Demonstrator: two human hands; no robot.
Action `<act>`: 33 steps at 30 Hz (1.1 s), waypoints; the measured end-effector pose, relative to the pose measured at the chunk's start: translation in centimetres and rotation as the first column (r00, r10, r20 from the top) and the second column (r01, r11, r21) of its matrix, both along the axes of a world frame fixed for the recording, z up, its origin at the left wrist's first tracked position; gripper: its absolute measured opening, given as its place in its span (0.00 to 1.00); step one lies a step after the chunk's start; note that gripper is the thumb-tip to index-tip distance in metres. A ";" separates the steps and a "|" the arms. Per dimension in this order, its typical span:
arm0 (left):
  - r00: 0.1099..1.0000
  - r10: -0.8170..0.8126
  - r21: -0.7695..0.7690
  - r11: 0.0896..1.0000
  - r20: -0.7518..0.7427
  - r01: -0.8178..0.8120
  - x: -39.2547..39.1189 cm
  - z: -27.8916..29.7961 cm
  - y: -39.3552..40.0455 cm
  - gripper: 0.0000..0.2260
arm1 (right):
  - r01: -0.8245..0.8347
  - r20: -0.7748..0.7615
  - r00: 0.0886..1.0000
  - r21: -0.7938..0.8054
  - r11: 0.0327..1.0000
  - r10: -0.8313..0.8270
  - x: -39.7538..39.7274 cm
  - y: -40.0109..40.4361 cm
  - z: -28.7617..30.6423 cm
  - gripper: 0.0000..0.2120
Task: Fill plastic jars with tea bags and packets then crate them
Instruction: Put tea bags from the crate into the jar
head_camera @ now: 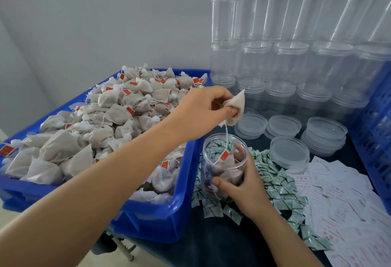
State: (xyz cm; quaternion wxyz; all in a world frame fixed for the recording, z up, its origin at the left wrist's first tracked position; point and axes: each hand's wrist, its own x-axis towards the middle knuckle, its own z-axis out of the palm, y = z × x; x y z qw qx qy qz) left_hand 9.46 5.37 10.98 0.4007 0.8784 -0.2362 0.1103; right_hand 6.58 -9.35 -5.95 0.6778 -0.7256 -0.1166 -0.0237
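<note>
On the left, a blue plastic bin (160, 222) sits heaped with pyramid tea bags (110, 116), each with a white string and a small red tag. They look light and soft, easily crushed, so a corner or an edge fold seems the best place to take one.

Reaching across from the left, the left hand (198, 114) hangs above the jar with its fingertips pinching a single tea bag (236, 106) at one lower edge. The bag is in the air, just above and slightly to the far side of the jar mouth, its sharpest corner pointing up and to the right. Its string drops nearly straight down, and the red tag (225, 156) dangles at the jar's opening.

Below it, the open plastic jar (224, 167) stands roughly upright on the dark tabletop (211, 243), long axis vertical, mouth up, a few tea bags already inside. The right hand (247, 188) grips it from the right, thumb across the near wall and fingers curled around the far side. The clear wall looks smooth and thin, likely slippery and easy to tip while nearly empty, so a grip low around the body suits it.

Green-and-white packets (275, 184) lie scattered around the jar's base. Further right are clear lids (289, 152) in short stacks, white paper slips (342, 203) and, at the far side, stacked empty jars (289, 59). A blue crate (378, 131) stands at the right edge.
</note>
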 end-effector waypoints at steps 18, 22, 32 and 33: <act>0.998 -0.054 0.423 0.905 0.029 0.037 -0.1 -3.4 0.2 0.08 | -0.028 -0.011 1.000 0.022 0.999 0.028 0.4 0.0 -0.3 0.49; 0.997 -0.063 0.503 0.864 0.042 0.034 -0.1 -3.7 0.3 0.09 | -0.029 -0.010 1.000 0.042 0.999 0.029 0.4 0.1 -0.4 0.49; 0.998 -0.050 0.472 0.882 0.046 0.022 -0.3 -3.3 0.4 0.07 | -0.007 0.046 0.999 0.002 1.000 0.007 0.2 0.2 0.2 0.35; 0.997 -0.047 0.464 0.886 0.054 0.016 -0.2 -3.3 0.4 0.07 | -0.004 0.053 0.999 0.002 1.000 0.004 0.2 0.2 0.2 0.35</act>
